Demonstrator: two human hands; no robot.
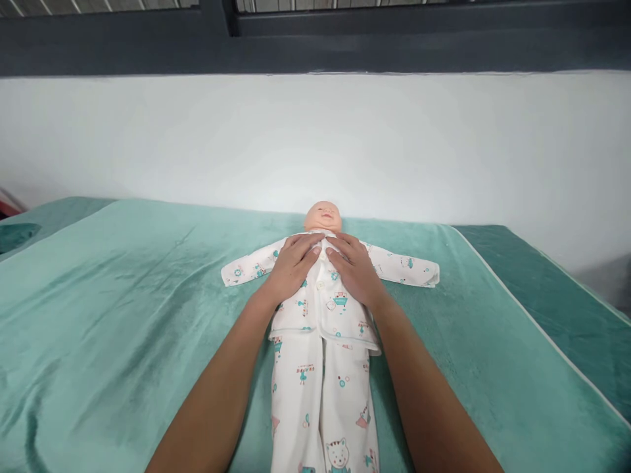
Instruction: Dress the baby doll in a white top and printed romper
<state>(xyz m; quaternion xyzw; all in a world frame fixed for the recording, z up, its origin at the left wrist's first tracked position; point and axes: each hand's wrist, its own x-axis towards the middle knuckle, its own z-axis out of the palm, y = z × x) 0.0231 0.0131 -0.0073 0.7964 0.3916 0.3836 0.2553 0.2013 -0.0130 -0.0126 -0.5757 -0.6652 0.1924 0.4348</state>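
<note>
A baby doll (323, 214) lies face up, its head toward the wall. It wears a white printed buttoned top (310, 312) with both sleeves spread sideways, and matching white trousers (298, 401) whose lower ends run out of view. Flat on the left side of the doll's chest rests my left hand (294, 263), fingers stretched toward the collar. My right hand (353, 266) lies the same way on the right side of the chest. Both thumbs point inward near the row of buttons, with a narrow gap between the hands. Neither hand grips the cloth.
Under the doll spreads a light green blanket (123, 315) with some wrinkles at the left. Darker green fabric (557, 289) shows along the right side. A white wall (197, 144) stands behind, below a dark window frame (394, 46). A red object (7, 209) is partly visible at the far left edge.
</note>
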